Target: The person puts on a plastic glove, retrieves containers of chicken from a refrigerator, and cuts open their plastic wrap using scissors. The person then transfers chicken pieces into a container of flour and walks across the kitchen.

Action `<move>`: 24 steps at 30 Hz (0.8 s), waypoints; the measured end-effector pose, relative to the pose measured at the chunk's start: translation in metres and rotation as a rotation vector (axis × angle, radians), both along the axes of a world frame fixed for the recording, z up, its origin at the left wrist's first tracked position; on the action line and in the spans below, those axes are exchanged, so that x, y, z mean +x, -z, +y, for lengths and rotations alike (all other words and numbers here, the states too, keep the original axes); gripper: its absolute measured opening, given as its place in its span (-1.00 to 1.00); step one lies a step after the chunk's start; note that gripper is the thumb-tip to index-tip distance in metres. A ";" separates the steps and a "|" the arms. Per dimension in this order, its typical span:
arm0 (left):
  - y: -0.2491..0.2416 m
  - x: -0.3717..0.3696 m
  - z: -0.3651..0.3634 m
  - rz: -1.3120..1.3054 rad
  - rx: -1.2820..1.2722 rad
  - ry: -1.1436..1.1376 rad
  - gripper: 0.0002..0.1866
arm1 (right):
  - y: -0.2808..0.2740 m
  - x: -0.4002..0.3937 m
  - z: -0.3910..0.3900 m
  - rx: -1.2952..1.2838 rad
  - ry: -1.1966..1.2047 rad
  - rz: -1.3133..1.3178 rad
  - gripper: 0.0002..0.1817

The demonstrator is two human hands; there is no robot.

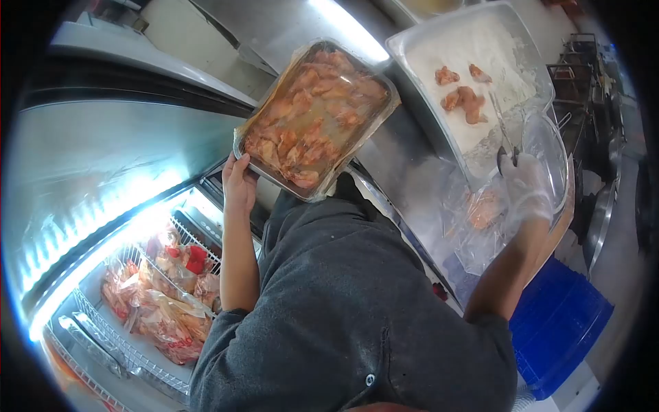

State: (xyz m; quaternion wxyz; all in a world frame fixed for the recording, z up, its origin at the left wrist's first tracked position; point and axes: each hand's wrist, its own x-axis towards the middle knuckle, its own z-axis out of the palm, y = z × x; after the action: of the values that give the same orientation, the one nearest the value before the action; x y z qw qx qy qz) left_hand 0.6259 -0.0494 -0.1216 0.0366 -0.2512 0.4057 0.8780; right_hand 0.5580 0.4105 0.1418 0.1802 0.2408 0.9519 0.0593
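Note:
My left hand [239, 182] grips the near left corner of a metal tray [281, 180], which is tilted in front of my body. Raw chicken pieces [309, 103] in liquid fill the tray, and clear plastic wrap hangs around its edges. On the right, my right hand [528, 182] wears a clear plastic glove and is closed around metal tongs [500, 120]. The tongs reach over a white tub [429, 113] of flour [460, 48]. Several chicken pieces [467, 99] lie on the flour. Beside the gloved hand sits a clear bag [484, 209] with something orange-brown inside.
At the left, an open, lit chest freezer [130, 364] holds wire baskets with bagged meat [161, 309]. A round clear-looking bowl [559, 147] stands by my right hand. A blue bin [559, 323] is at lower right, below the metal counter [405, 161].

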 end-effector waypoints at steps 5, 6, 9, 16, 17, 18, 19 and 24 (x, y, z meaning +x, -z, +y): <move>0.009 0.001 0.002 0.047 -0.013 -0.011 -0.54 | -0.018 0.007 -0.064 -0.365 -0.352 -0.078 -0.57; 0.013 0.002 0.003 0.070 -0.020 -0.022 -0.52 | -0.013 0.007 -0.078 -0.353 -0.480 -0.153 -0.60; 0.018 0.008 0.004 0.122 -0.033 -0.030 -0.46 | 0.007 -0.006 -0.124 -0.249 -0.615 -0.369 -0.69; 0.007 0.009 0.003 0.116 -0.055 -0.051 -0.42 | 0.063 -0.012 -0.137 -0.232 -0.769 -0.584 -0.69; 0.009 0.009 0.002 0.111 -0.054 -0.051 -0.42 | 0.067 -0.012 -0.138 -0.262 -0.739 -0.552 -0.67; 0.010 0.009 0.002 0.110 -0.052 -0.055 -0.42 | 0.068 -0.011 -0.137 -0.263 -0.739 -0.556 -0.67; 0.011 0.008 0.001 0.112 -0.052 -0.061 -0.42 | 0.069 -0.010 -0.137 -0.323 -0.700 -0.504 -0.58; 0.004 0.001 0.004 0.074 -0.061 -0.040 -0.47 | 0.084 0.018 -0.129 -0.372 -0.453 -0.476 -0.41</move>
State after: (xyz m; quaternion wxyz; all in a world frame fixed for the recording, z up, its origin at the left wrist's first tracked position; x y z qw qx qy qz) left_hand 0.6269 -0.0455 -0.1258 -0.0035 -0.2277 0.4283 0.8745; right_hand 0.5763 0.2817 0.0583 0.4191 -0.0331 0.9071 -0.0218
